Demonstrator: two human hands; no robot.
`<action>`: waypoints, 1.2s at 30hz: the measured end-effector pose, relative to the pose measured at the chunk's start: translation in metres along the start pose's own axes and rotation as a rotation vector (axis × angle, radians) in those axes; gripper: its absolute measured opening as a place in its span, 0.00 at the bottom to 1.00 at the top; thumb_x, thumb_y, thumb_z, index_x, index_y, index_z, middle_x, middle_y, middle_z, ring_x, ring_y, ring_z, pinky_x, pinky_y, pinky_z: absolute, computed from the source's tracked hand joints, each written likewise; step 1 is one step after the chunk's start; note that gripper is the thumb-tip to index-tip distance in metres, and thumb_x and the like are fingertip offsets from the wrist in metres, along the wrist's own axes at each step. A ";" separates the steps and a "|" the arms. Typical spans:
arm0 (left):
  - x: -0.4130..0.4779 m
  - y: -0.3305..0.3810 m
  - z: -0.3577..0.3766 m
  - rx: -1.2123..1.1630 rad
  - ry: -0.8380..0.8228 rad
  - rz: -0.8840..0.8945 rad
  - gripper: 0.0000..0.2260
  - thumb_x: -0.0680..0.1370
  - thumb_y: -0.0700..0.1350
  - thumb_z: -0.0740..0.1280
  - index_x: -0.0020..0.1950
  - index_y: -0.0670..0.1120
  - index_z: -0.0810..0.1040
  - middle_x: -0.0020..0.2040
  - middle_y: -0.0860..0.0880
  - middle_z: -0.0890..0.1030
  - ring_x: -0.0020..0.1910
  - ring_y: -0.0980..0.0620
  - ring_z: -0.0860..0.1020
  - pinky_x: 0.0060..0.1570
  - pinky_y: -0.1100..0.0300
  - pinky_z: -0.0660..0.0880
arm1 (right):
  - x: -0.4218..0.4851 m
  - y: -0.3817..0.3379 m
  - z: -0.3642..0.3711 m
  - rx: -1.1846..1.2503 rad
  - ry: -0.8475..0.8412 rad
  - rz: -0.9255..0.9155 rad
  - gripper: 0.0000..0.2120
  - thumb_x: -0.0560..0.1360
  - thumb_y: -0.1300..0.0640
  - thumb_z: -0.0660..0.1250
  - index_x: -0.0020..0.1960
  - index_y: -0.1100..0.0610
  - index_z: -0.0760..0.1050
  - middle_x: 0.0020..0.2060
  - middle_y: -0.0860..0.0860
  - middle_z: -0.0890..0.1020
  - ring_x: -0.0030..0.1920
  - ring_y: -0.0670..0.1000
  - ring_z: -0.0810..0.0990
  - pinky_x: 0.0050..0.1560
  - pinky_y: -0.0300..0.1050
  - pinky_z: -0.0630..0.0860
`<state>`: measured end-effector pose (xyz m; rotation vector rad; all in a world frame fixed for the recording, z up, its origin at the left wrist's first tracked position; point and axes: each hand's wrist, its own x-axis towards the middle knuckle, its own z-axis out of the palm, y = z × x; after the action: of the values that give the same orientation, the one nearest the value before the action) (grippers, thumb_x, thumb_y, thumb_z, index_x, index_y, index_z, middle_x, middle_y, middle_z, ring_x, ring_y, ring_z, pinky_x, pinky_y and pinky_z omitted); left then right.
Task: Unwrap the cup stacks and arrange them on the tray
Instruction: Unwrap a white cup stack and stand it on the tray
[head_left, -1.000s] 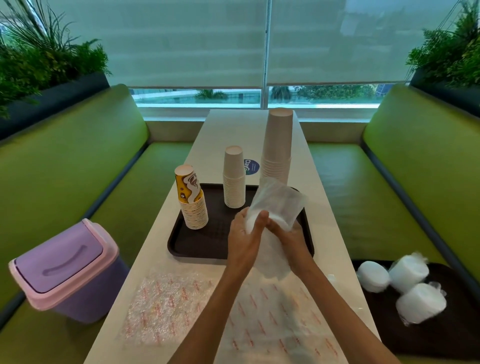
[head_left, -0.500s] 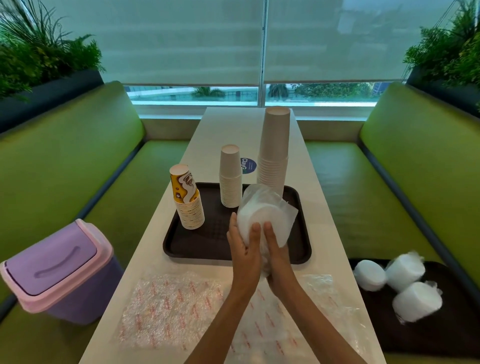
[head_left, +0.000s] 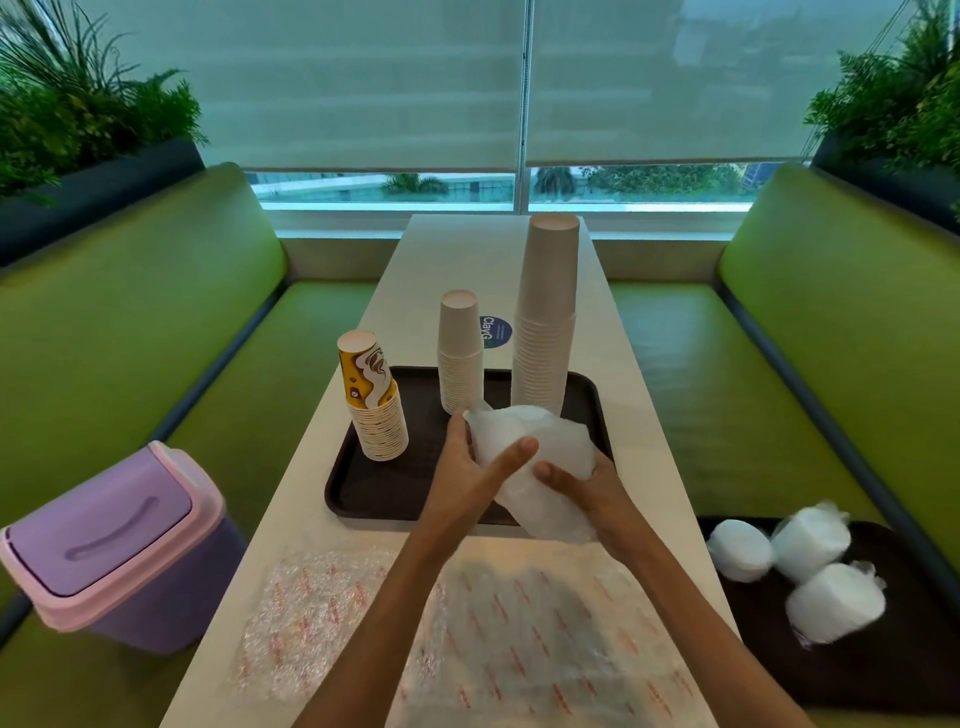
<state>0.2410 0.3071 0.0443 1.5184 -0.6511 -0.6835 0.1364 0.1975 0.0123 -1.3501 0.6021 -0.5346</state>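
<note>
Risks, left to right.
- The printed cup stack (head_left: 375, 410) stands on the tray (head_left: 363, 486) left of my left hand (head_left: 465, 473). If my elbow swings out while I tug, it will probably tip.
- The short white stack (head_left: 460, 358) is just beyond my left fingers. The bundle's far corner sits near its base, so a jerk forward could knock it.
- The tall stack (head_left: 545, 322) stands just beyond the wrapped bundle (head_left: 540, 454). It is the highest and narrowest, so I judge it the likeliest to topple.
- If the wrap gives way suddenly, the loose cups could spill over the tray or off the table edge to my right.

Hands.
- The left hand grips the bundle's left end, with the thumb laid across the near face and the fingers curled behind.
- My right hand (head_left: 589, 486) holds the lower right side, with the thumb pressed on the front and the fingers hidden underneath.
- The bundle hangs tilted between both hands, above the near half of the tray and still fully wrapped. I cannot see what is inside.
</note>
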 end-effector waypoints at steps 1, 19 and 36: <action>-0.001 -0.001 0.004 -0.001 0.028 0.019 0.40 0.67 0.59 0.72 0.74 0.52 0.58 0.65 0.52 0.70 0.61 0.51 0.75 0.53 0.58 0.78 | 0.001 -0.002 0.002 0.011 -0.006 -0.008 0.51 0.42 0.31 0.80 0.60 0.51 0.73 0.54 0.57 0.81 0.54 0.57 0.81 0.45 0.48 0.81; -0.008 0.004 0.014 -0.051 0.099 -0.003 0.39 0.73 0.50 0.70 0.77 0.50 0.51 0.62 0.55 0.66 0.60 0.56 0.70 0.46 0.71 0.74 | 0.002 0.002 0.011 0.271 0.113 0.045 0.57 0.35 0.27 0.76 0.56 0.57 0.75 0.38 0.50 0.85 0.38 0.49 0.85 0.32 0.43 0.80; 0.008 0.005 -0.007 -0.155 0.166 -0.095 0.32 0.69 0.45 0.75 0.70 0.48 0.66 0.61 0.47 0.77 0.58 0.49 0.77 0.57 0.50 0.77 | -0.001 -0.032 -0.018 -0.337 -0.369 0.121 0.14 0.72 0.50 0.73 0.51 0.59 0.79 0.35 0.49 0.82 0.31 0.43 0.76 0.33 0.34 0.71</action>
<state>0.2515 0.3054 0.0488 1.4510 -0.3942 -0.6566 0.1227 0.1804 0.0417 -1.6679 0.4767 -0.0780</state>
